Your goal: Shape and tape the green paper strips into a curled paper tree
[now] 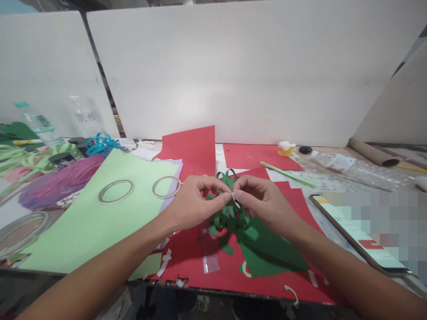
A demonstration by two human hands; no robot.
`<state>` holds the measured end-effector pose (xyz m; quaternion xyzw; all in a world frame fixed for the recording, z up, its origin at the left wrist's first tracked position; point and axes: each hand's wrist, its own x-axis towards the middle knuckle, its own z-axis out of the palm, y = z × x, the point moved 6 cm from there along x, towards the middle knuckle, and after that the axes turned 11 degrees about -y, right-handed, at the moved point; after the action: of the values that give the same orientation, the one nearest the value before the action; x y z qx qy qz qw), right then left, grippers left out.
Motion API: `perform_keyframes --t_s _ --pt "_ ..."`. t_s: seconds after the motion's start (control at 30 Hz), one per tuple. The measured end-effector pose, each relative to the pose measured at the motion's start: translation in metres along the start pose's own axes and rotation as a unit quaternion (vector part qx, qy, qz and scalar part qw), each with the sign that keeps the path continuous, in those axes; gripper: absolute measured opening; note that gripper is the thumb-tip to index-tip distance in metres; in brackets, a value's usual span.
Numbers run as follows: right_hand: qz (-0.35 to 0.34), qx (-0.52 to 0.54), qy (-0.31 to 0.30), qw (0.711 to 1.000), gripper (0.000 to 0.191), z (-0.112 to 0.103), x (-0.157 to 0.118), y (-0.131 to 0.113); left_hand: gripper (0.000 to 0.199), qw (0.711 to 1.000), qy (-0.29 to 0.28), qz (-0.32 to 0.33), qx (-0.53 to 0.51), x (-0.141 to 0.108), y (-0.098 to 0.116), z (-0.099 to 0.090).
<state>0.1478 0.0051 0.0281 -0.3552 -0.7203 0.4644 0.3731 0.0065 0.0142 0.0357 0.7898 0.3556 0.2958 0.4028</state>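
Observation:
My left hand (196, 198) and my right hand (267, 200) meet in the middle, thumb and forefinger of each pinched together. Between their fingertips is a small whitish strip (236, 203), too small to tell its exact kind. Just behind and beneath the fingers sits a cluster of dark green curled paper loops (230, 221), partly hidden by both hands. Under the right hand lies a dark green paper sheet (267, 249). Red paper (180, 266) spreads below, with a clear plastic strip (209, 253) on it.
Light green sheets (83, 231) at left carry two thin tape rolls (114, 202); a larger roll (45, 222) is farther left. Beyond are a purple plastic bag (63, 182) and blue paper loops (102, 144). At right lie a phone (340, 222), a plastic bottle (343, 162) and a cardboard tube (372, 152).

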Motion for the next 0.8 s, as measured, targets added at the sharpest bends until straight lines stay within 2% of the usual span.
perform_keyframes --t_s 0.43,0.73,0.8 --pt "0.001 0.018 -0.016 1.0 0.017 0.0019 0.0005 -0.0013 0.012 0.999 -0.016 0.016 -0.031 -0.0002 -0.0012 -0.0001" --pt "-0.019 -0.02 -0.023 0.999 0.015 0.0011 0.0001 0.0 0.01 0.998 -0.024 0.016 -0.06 -0.0002 -0.0022 -0.0008" --pt "-0.03 -0.043 -0.004 0.999 0.014 -0.0009 -0.0005 0.0 0.008 0.998 -0.016 0.023 -0.065 -0.0004 -0.0012 -0.0013"
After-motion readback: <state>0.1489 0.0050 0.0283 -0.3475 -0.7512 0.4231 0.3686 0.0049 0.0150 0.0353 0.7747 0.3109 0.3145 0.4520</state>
